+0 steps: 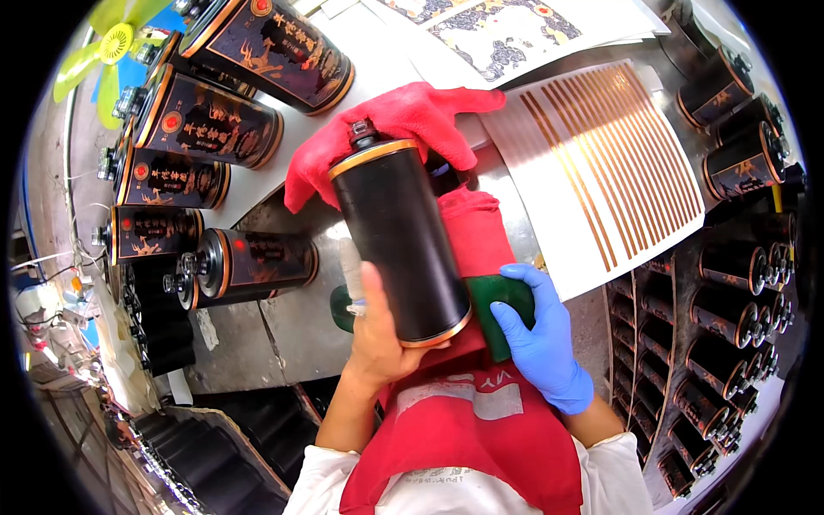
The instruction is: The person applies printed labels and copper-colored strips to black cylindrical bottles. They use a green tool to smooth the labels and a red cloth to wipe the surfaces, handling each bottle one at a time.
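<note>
My left hand (379, 336), bare with pale tape around one finger, holds a black cylindrical bottle (399, 245) near its base. The bottle has gold bands at both ends and a dark stopper-like top pointing away from me; no print shows on its visible side. Its upper end rests on a bunched red cloth (322, 154). To the right of the bottle's base is my right hand (549, 348) in a blue glove, with thumb and forefinger apart. Those fingertips are at a dark green padded piece (500, 313), partly hidden behind the bottle; whether they touch it, I cannot tell.
A white sheet of gold strips (614, 172) lies right of the bottle, and patterned printed sheets (502, 43) lie beyond. Decorated black bottles (210, 120) stand at left. More bottles fill racks (721, 313) at right. A green fan (116, 43) is at far left.
</note>
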Demonstrator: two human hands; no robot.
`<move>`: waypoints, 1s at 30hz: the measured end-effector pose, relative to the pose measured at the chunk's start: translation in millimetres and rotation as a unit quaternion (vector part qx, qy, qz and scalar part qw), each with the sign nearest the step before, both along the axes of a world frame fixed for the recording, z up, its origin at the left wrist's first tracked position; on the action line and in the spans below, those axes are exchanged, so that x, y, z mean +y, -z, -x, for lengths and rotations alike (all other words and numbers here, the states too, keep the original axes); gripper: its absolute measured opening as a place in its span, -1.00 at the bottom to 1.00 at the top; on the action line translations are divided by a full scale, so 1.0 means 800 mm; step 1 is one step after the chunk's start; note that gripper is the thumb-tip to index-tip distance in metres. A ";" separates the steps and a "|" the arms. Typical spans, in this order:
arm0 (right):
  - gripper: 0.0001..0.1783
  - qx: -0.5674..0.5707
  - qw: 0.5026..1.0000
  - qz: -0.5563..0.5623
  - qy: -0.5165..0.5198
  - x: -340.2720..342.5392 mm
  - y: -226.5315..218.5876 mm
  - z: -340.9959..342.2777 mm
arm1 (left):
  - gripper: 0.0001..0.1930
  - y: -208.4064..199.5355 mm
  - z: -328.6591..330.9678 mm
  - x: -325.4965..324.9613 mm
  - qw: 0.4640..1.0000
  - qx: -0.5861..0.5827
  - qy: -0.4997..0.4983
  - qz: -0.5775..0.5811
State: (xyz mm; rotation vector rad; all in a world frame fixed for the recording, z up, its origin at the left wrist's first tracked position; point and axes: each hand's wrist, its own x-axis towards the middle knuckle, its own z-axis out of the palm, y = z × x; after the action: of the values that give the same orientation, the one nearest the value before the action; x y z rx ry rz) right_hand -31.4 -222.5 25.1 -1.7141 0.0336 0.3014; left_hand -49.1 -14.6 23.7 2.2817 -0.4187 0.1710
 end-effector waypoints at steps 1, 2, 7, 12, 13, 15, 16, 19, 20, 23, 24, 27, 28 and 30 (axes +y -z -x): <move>-0.58 -0.007 1.000 -0.005 0.001 0.000 0.001 -0.001 | 0.18 0.003 -0.001 0.004 0.999 -0.005 -0.013 -0.034; -0.58 -0.016 1.000 -0.010 0.000 -0.001 0.001 -0.002 | 0.17 0.004 0.000 0.005 0.999 0.008 -0.025 -0.029; -0.62 -0.099 0.995 -0.013 -0.005 0.004 -0.020 0.003 | 0.11 -0.015 0.003 -0.011 0.997 -0.021 -0.059 -0.051; -0.62 -0.034 0.998 -0.045 -0.038 0.015 -0.024 0.006 | 0.03 -0.004 -0.003 -0.005 0.997 -0.003 -0.032 -0.076; -0.61 -0.031 0.999 -0.020 -0.028 0.010 -0.026 0.001 | 0.05 0.005 0.000 0.001 1.000 0.008 -0.019 -0.022; -0.62 -0.001 0.999 -0.037 -0.025 0.006 -0.015 0.002 | 0.08 0.027 0.006 0.011 0.998 0.018 0.002 0.062; -0.62 0.009 0.999 -0.039 -0.027 0.005 -0.013 0.001 | 0.10 0.036 0.009 0.016 0.996 0.016 0.008 0.088; -0.62 0.029 1.000 0.003 -0.007 -0.005 -0.006 -0.004 | 0.13 0.035 0.007 0.019 0.996 -0.001 -0.005 0.085; -0.63 0.046 0.999 -0.011 0.008 -0.008 -0.007 -0.004 | 0.13 0.022 0.008 0.013 0.996 0.021 -0.015 0.091; -0.62 -0.048 0.999 -0.017 0.015 0.002 -0.022 0.003 | 0.08 -0.018 0.006 -0.013 0.997 -0.042 -0.052 -0.024; -0.61 -0.072 0.997 -0.022 0.002 0.007 -0.033 0.003 | 0.05 -0.020 0.003 -0.015 0.997 -0.030 -0.050 -0.059; -0.59 -0.055 0.997 -0.034 -0.053 0.015 -0.035 0.004 | 0.03 -0.021 -0.010 -0.015 0.992 -0.039 -0.043 -0.109; -0.59 -0.016 0.998 -0.036 -0.048 0.012 -0.033 0.002 | 0.05 -0.022 -0.010 -0.016 0.990 -0.072 -0.042 -0.112; -0.61 -0.005 0.997 -0.074 -0.008 0.007 -0.004 -0.001 | 0.05 0.003 0.003 -0.006 0.999 0.005 -0.015 0.037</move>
State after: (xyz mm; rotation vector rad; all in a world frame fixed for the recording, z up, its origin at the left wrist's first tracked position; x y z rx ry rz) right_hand -30.9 -217.0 28.2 -1.5703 -0.0100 0.3001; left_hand -51.4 -19.3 21.0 2.2152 -0.3666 0.1878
